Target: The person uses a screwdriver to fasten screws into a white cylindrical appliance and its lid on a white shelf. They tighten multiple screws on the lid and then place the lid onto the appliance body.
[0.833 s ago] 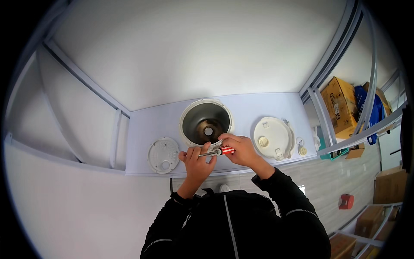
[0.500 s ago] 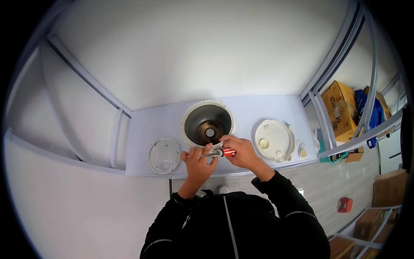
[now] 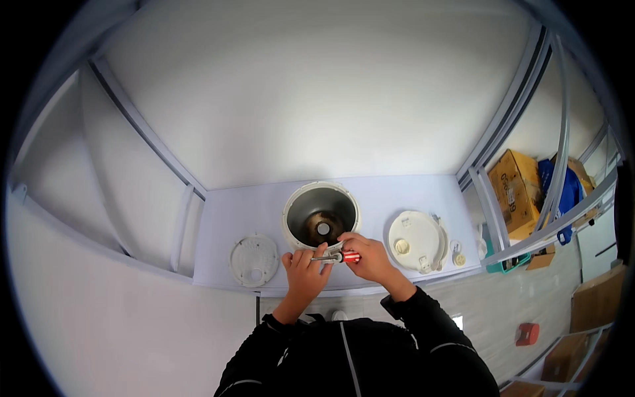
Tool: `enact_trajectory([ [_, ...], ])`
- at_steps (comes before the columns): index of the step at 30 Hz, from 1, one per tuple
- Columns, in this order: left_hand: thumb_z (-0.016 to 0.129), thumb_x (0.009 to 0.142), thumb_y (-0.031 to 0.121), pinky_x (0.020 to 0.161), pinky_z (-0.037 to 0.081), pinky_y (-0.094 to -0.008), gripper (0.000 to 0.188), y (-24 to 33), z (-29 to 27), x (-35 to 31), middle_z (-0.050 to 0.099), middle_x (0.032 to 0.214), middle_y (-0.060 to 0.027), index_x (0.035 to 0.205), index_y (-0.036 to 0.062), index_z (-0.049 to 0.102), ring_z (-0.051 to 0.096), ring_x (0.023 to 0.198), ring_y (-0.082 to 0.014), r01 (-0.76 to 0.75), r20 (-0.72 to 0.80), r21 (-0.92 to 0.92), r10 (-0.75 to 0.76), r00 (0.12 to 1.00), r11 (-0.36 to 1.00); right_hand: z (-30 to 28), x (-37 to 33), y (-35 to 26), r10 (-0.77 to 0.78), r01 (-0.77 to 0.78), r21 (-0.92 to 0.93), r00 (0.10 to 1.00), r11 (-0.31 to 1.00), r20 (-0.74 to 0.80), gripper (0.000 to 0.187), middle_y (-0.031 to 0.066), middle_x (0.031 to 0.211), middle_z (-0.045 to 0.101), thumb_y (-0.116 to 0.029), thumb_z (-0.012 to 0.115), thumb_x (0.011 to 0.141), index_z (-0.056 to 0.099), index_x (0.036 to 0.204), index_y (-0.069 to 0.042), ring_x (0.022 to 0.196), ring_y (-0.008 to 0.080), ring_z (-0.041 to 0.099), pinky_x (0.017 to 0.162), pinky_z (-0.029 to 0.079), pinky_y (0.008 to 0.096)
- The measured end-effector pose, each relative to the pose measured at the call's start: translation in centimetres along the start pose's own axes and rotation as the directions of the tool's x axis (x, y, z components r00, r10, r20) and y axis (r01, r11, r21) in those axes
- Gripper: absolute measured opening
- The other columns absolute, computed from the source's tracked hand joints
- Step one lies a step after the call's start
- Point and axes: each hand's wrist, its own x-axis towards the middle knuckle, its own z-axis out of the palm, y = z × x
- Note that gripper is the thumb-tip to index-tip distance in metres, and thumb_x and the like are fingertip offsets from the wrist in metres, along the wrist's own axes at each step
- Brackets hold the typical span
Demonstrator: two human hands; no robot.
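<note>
A round white rice cooker body (image 3: pixel 289 228) stands upright with its grey metal inside showing, stained at the bottom around a light round centre. My right hand (image 3: pixel 372 259) is closed around the red-and-white handle of a screwdriver (image 3: pixel 350 257), at the body's near rim. The screwdriver's metal shaft points left across the fingers of my left hand (image 3: pixel 305 272). That hand is curled, thumb and forefinger at a white part on the body's near side; the exact grip is partly hidden. What the screwdriver's tip touches, if anything, is too small to tell.
On the white table (image 3: pixel 218 212), a round white perforated cover (image 3: pixel 254 259) lies left. To the right lie a white round lid (image 3: pixel 418 231) and a small pale round part (image 3: pixel 459 259). Cardboard boxes (image 3: pixel 516 192) stand beyond the right frame; a red stool (image 3: pixel 527 334) is on the floor.
The view has tilted, so the table and everything on it sit lower in the picture. Both hands keep nearly the same place at the rice cooker body, the screwdriver still in the right one.
</note>
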Motion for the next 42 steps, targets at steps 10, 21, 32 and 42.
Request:
enact_trajectory([
  [10,0.089,0.075,0.03,0.086,0.036,-0.0444,0.069,0.7,-1.6,0.8,0.059,0.094,-0.0009,0.138,0.0069,0.072,0.056,0.091,-0.0213,0.043,0.097,-0.03,-0.039,0.994,0.999,-1.0,0.2,-1.4,0.095,-0.094,-0.021,0.992,0.995,0.08,0.032,0.0075,0.136,0.074,-0.005,0.084,0.082,0.062,0.103,-0.012,0.085,0.0343,0.076,0.069,0.06,0.0376],
  [21,0.085,0.079,0.032,0.087,0.038,-0.0438,0.079,1.2,-2.9,1.0,0.06,0.1,-0.004,0.148,0.0012,0.063,0.054,0.094,-0.0251,0.039,0.154,-0.151,-0.015,0.988,0.988,-1.3,0.1,-2.3,0.105,-0.1,-0.076,0.993,0.992,0.062,0.028,0.0088,0.141,0.072,-0.007,0.083,0.081,0.065,0.103,-0.013,0.084,0.0318,0.077,0.066,0.06,0.0373],
  [32,0.058,0.104,0.01,0.083,0.048,-0.0496,0.024,0.2,-6.7,0.9,0.065,0.097,-0.0183,0.126,0.0019,0.064,0.063,0.092,-0.0392,0.403,0.317,-0.59,-0.258,0.913,0.7,-1.2,-0.2,-6.1,0.143,-0.147,-0.035,0.986,0.989,-0.085,0.033,0.0146,0.136,0.07,0.0,0.085,0.08,0.064,0.105,-0.006,0.09,0.0298,0.077,0.074,0.06,0.0356],
  [42,0.057,0.109,0.015,0.074,0.052,-0.0478,0.018,-2.1,-11.7,-1.2,0.07,0.091,-0.021,0.122,0.001,0.057,0.068,0.082,-0.042,0.551,0.468,-0.564,-0.312,0.827,0.615,1.1,-1.0,-12.4,0.194,-0.183,0.106,0.975,0.977,-0.108,0.033,0.013,0.113,0.074,-0.006,0.086,0.083,0.065,0.109,-0.007,0.091,0.0331,0.076,0.078,0.061,0.0377],
])
